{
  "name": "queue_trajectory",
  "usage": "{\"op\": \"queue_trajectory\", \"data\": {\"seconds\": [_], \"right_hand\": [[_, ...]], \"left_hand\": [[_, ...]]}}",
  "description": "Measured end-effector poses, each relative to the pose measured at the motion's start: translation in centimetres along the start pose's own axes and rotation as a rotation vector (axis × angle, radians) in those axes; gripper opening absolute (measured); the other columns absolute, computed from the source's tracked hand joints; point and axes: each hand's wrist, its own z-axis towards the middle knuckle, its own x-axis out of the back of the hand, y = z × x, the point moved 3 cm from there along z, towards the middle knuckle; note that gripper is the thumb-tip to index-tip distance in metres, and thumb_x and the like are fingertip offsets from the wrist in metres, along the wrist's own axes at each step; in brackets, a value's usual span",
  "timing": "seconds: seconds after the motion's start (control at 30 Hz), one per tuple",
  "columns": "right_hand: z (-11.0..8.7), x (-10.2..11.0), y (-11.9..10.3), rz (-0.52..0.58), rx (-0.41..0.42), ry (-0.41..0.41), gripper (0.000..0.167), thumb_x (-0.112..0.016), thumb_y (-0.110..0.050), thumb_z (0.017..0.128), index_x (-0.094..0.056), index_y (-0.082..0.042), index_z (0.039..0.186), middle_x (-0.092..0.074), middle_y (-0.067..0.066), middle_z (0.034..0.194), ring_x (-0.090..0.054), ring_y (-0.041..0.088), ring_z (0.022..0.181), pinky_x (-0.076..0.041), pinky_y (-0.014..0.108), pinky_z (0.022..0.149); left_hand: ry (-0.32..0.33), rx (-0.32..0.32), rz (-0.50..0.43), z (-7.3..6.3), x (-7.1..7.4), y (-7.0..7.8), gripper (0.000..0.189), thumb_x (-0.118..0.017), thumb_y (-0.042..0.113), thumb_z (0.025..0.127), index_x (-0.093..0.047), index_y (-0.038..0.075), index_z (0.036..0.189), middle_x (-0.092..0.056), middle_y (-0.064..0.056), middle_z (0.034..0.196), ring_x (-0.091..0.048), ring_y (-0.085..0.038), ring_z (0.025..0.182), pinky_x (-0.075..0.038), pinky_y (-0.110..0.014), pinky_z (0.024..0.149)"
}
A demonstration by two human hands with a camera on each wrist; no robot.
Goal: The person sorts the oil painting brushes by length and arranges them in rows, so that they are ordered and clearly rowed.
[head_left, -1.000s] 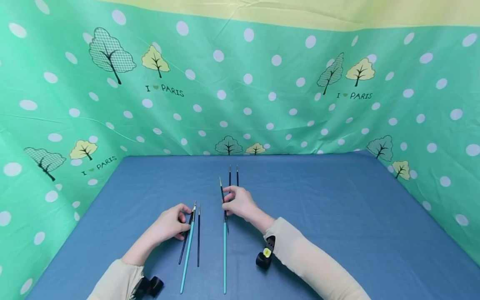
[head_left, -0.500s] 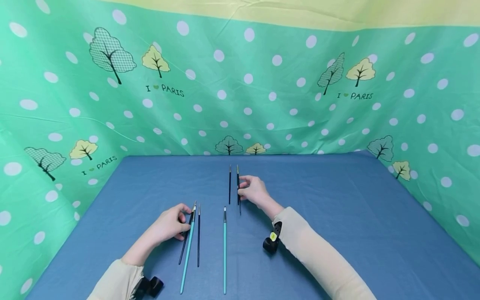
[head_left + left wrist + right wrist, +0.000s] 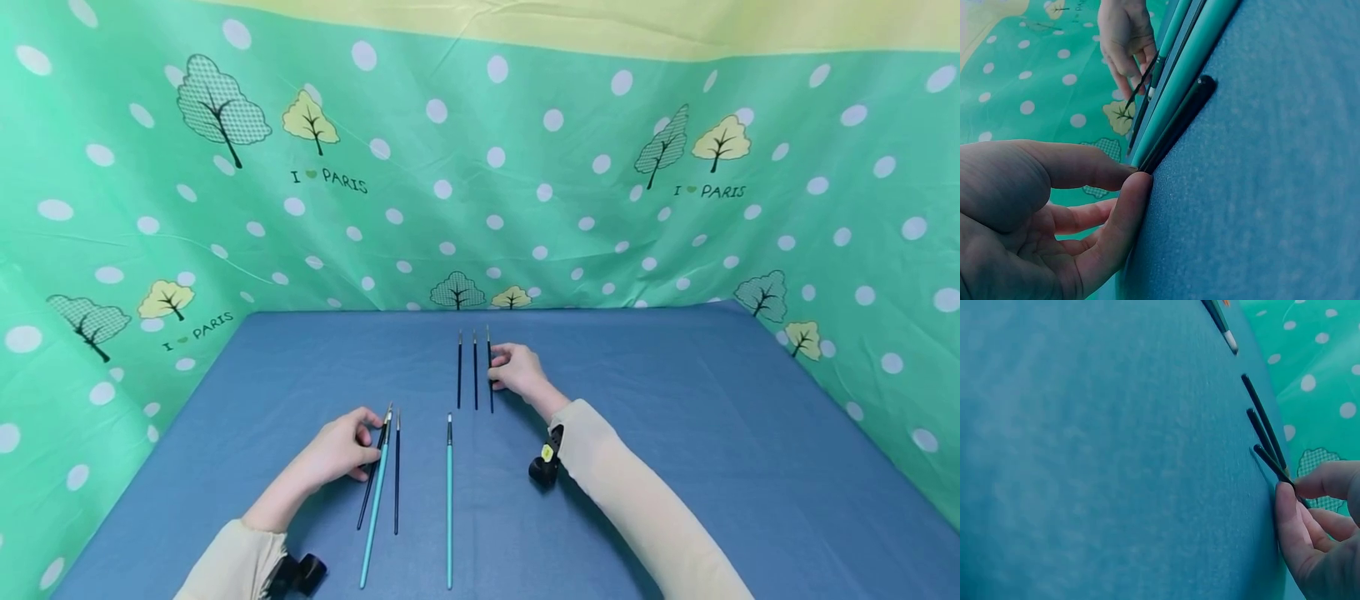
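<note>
In the head view my right hand pinches a thin dark paintbrush at the far middle of the table, bristles pointing away. Two similar dark paintbrushes lie beside it, a left one and a middle one. My left hand, nearer and to the left, pinches a dark paintbrush between thumb and forefinger. A teal paintbrush crosses that brush near the bristles; whether the fingers hold it too is unclear. Another dark paintbrush lies just right of these.
A second teal paintbrush lies lengthwise in the near middle of the blue-covered table. Green dotted cloth hangs behind and at both sides. Black cameras, a left one and a right one, stick out from the wrists.
My right hand has carried its dark paintbrush away from above the teal one, to the right and farther back, beside the other two dark brushes. My left hand stays in place.
</note>
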Motion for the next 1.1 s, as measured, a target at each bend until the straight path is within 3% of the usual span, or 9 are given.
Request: {"op": "queue_trajectory", "data": {"seconds": [0.73,1.1], "right_hand": [[0.5,-0.2,-0.32,-0.143,0.04,0.014,0.045,-0.06,0.001,0.081,-0.053,-0.004,0.125,-0.056,0.008,0.086,-0.061,0.014,0.062,-0.056,0.022,0.054],[0.28,-0.13,-0.76,-0.143,0.016,-0.004,0.041,-0.058,0.003,0.08,-0.057,-0.003,0.12,-0.056,0.008,0.084,-0.061,0.016,0.062,-0.056,0.025,0.055]], "left_hand": [[-0.008,0.007,-0.001,0.03,0.09,0.17,0.036,-0.063,-0.001,0.078,-0.051,0.003,0.111,-0.043,-0.01,0.08,-0.055,-0.018,0.05,-0.055,-0.029,0.047],[-0.007,0.005,0.007,0.06,0.05,0.1,0.036,-0.063,0.0,0.078,-0.051,0.003,0.111,-0.043,-0.01,0.079,-0.055,-0.018,0.049,-0.055,-0.029,0.047]]}}
